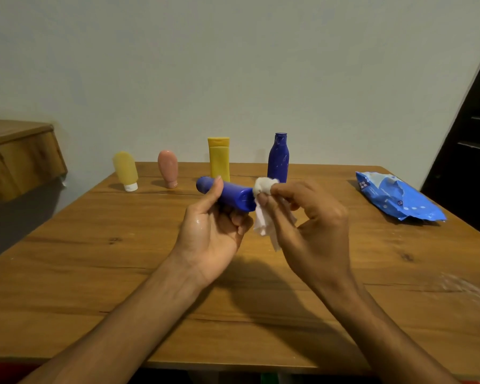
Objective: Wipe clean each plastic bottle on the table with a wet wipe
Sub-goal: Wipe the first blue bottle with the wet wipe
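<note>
My left hand (214,225) grips a blue plastic bottle (233,194) held sideways above the wooden table (122,273). My right hand (311,225) pinches a white wet wipe (263,217) and presses it against the bottle's right end. Along the table's far edge stand a pale yellow bottle (125,170) on its white cap, a pink bottle (168,168) on its cap, a yellow flip-top bottle (219,157) and a tall dark blue bottle (278,156).
A blue wet-wipe pack (396,199) lies at the right side of the table. A wooden shelf (17,156) juts out at the left by the wall. A dark door or cabinet (471,151) stands at the far right.
</note>
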Tool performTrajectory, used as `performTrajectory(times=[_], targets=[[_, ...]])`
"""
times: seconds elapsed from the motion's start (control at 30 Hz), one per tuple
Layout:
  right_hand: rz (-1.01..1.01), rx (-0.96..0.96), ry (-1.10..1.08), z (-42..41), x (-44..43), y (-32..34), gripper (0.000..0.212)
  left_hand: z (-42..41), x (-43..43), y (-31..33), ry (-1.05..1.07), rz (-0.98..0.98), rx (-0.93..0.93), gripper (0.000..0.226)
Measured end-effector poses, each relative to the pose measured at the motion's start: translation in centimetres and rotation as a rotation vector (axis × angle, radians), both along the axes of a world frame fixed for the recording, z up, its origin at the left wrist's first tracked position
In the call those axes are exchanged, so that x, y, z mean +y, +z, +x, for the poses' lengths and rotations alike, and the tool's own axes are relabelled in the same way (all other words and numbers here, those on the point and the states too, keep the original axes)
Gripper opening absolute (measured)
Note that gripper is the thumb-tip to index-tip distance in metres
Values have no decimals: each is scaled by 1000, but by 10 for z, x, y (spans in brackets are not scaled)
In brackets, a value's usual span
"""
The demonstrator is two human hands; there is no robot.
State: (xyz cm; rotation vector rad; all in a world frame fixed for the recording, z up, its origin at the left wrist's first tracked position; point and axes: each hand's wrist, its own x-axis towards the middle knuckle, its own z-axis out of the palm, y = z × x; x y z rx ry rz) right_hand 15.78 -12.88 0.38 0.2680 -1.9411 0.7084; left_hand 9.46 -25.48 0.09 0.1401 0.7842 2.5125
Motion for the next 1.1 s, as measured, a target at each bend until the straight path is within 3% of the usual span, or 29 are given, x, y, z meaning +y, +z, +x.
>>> performTrajectory(times=[0.13, 0.27, 0.4, 0.57, 0.73, 0.87, 1.1], targets=[[81, -58, 22, 1, -4, -4, 19, 2, 1, -2, -31, -1, 1, 56], [-2, -31, -21, -2, -1, -4, 17, 1, 1, 1, -1, 30, 11, 59], [-8, -2, 79, 0, -13, -8, 13, 1, 1, -2, -95, 9, 12, 34], [-55, 0, 22, -3, -4, -6, 10, -1, 2, -3, -27, 6, 1, 56], [-17, -19, 75, -2, -10, -9, 14, 0, 2, -6, -46, -27, 25, 55], [-38, -14, -19, -6, -1, -8, 14, -2, 2, -4, -6, 36, 9, 58], [0, -60, 58, -5, 0, -6, 13, -6, 0, -6, 1, 16, 50, 45]])
